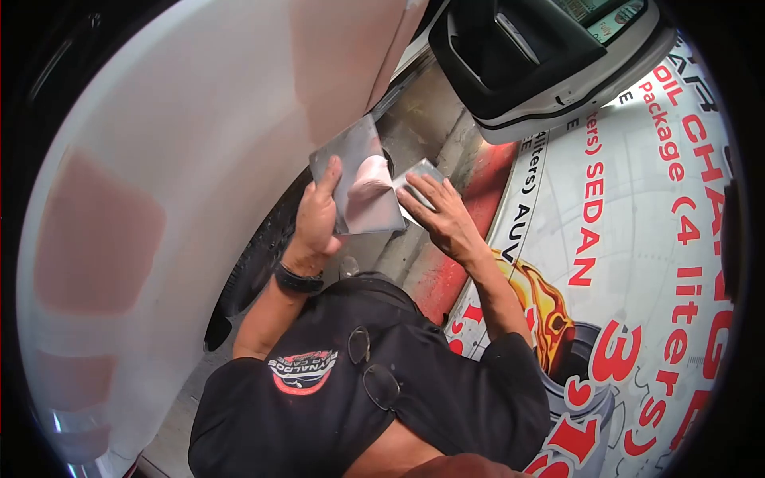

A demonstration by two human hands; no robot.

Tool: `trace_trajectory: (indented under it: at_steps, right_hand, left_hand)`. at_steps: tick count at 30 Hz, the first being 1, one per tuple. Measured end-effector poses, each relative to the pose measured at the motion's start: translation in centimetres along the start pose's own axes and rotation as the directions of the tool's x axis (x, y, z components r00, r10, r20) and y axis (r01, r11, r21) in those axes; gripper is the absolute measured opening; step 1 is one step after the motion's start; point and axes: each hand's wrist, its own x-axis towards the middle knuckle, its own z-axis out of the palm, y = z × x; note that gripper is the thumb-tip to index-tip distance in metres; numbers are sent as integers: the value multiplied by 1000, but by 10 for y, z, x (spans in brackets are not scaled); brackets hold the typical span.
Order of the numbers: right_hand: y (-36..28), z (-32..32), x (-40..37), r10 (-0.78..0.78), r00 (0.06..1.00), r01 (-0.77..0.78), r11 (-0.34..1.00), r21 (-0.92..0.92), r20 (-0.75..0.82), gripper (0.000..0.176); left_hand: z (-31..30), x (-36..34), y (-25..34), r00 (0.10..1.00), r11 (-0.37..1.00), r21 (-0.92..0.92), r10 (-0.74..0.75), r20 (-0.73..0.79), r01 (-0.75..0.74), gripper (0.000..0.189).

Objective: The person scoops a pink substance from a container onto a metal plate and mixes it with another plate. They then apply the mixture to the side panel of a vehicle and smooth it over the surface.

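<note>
In my left hand (315, 219) is a flat grey plate (341, 171), gripped at its edge with the thumb lying on top. A smooth pink mound of body filler (370, 177) sits on the plate. My right hand (453, 223) is closed on a putty spreader (427, 168), greyish with a pale blade, its fingers laid across it. The blade's edge meets or nearly meets the filler at the plate's right side. Close by on the left stands a white car panel (207, 159) with dull pink patches (100, 239).
A car tyre (256, 267) shows under the panel, behind my left forearm. Upper right, a car door (534, 72) stands open. A printed banner (637, 207) spans the right side, beside a red-painted concrete edge (437, 279). Eyeglasses (381, 386) hang on my black shirt.
</note>
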Motion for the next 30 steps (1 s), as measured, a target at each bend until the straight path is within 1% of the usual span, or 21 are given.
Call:
trace_trajectory:
  at_steps: [1,2,3,4,5,7,8,10,13,14,17,18,20,21,22,23,24,26,27,29,30]
  right_hand:
    - [-3,-1,-2,-6,999,6,1000,13,35,54]
    - [-6,-6,0,-7,999,9,999,53,-48,50]
    - [-11,-16,2,-3,992,16,995,98,-127,47]
    - [-16,-25,3,10,979,21,989,148,-205,44]
    - [-21,-36,6,-45,970,74,991,114,-240,40]
    - [-30,-55,16,-201,961,212,976,43,-189,43]
    - [-31,-61,19,-276,947,281,960,8,-165,44]
    - [-23,-63,27,-347,927,348,937,-14,-144,49]
    - [-8,-61,45,-432,884,440,898,4,-180,52]
    - [-2,-63,49,-471,870,478,879,11,-145,47]
    - [22,-54,53,-575,816,577,817,14,-63,45]
    - [34,-48,53,-603,797,601,797,53,22,49]
    - [69,-9,56,-567,822,525,788,321,49,58]
    - [93,28,61,-417,908,334,656,677,-44,70]
    - [103,31,71,-228,955,287,572,769,-187,67]
    - [108,33,82,74,982,122,468,875,-176,62]
    - [111,34,95,361,927,-12,301,954,-102,58]
    - [126,33,126,540,840,103,-61,993,-54,49]
    - [132,30,138,607,786,156,-13,988,-116,50]
    - [146,31,166,641,742,213,53,976,-197,50]
    - [153,31,180,656,717,239,90,967,-238,50]
  left_hand:
    - [-7,-2,12,996,997,2,-75,46,75,47]
    - [-13,-1,24,986,990,0,-140,91,141,47]
    - [-18,0,32,960,961,-85,-250,129,262,45]
    - [-27,2,38,955,959,-4,-281,99,282,44]
    - [-35,3,43,948,948,82,-312,65,307,43]
    - [-27,-6,57,928,896,258,-373,-9,362,40]
    - [-28,-6,58,924,880,299,-382,-19,369,41]
    - [-26,-3,59,919,846,378,-393,-36,377,42]
    - [-19,1,56,918,849,360,-389,-72,388,38]
    - [-18,6,56,915,844,360,-395,-81,397,36]
    - [-29,13,50,970,888,395,-192,-152,237,40]
    - [-34,11,49,973,948,262,-132,-188,179,38]
    - [-25,-2,53,967,992,116,-10,-255,40,38]
    - [-25,-7,49,951,989,147,47,-304,-2,38]
    - [-31,-11,42,929,983,174,109,-354,-49,38]
    - [-46,-14,34,913,975,213,139,-384,-59,39]
    - [-43,-17,27,905,974,221,127,-407,-37,40]
    - [-53,-27,12,925,987,162,45,-378,19,42]
    - [-47,-30,5,919,990,137,31,-393,26,42]
    - [-42,-34,-7,919,996,83,0,-393,36,44]
    - [-33,-32,-11,878,996,79,12,-478,30,41]
